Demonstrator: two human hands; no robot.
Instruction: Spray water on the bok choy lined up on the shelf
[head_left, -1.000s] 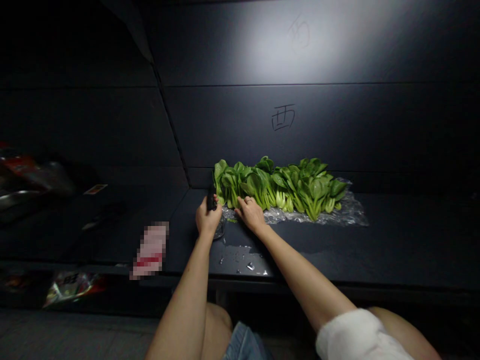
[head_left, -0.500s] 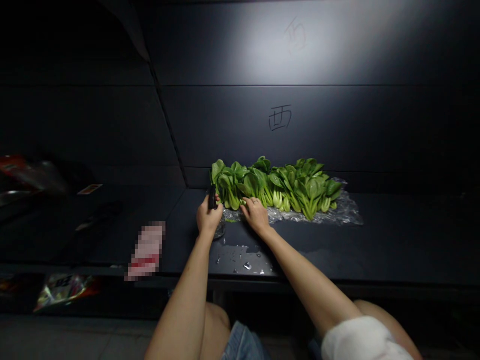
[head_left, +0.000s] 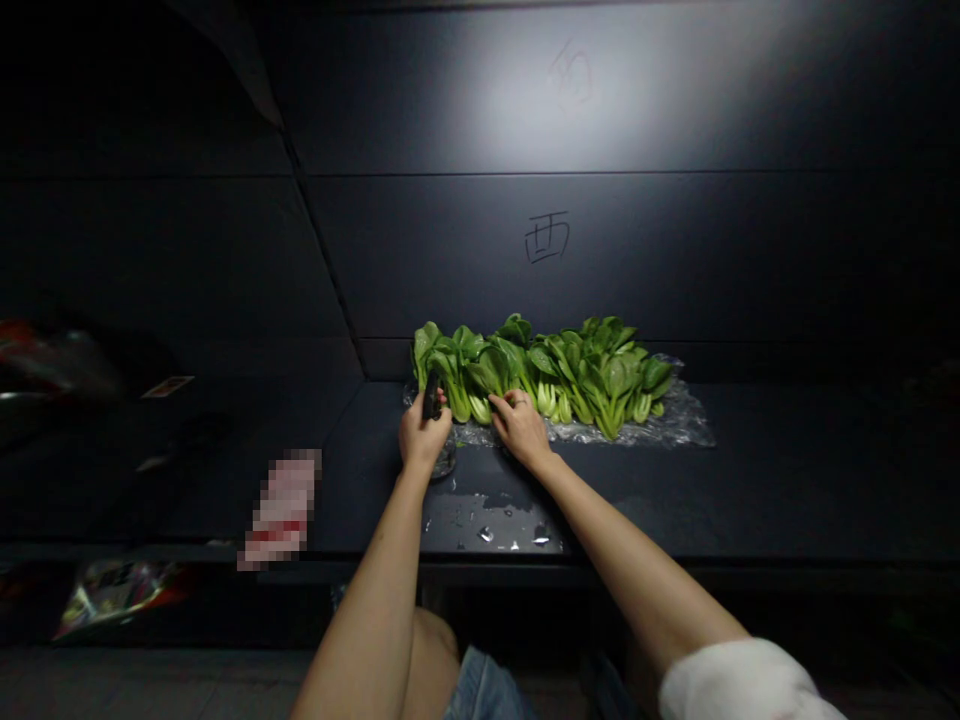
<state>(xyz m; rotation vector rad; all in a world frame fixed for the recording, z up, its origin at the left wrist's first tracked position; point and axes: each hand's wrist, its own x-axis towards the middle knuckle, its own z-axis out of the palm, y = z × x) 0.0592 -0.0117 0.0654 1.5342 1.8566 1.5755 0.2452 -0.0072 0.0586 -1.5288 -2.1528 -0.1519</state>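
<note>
So the left hand (head_left: 424, 437) is closed tight around a black handle (head_left: 433, 396) that sticks up out of the fist. It's too dark and small to tell what tool it is. The right hand (head_left: 520, 428) is loose and half open with nothing in it, a ring (head_left: 517, 402) on one finger, and its fingertips sit right by the stems of the bok choy (head_left: 611, 385). That's a long row lying on clear plastic wrap (head_left: 679, 425) on a dark counter (head_left: 787, 480), just past both hands. Some clear glassy thing (head_left: 444, 462) sits right under the left hand, with water drops (head_left: 487, 520) on the counter nearby. A 西 (head_left: 547, 238) is scrawled on the wall (head_left: 750, 280) behind, and a blurred-out label (head_left: 281, 508) lies off to the left.
</note>
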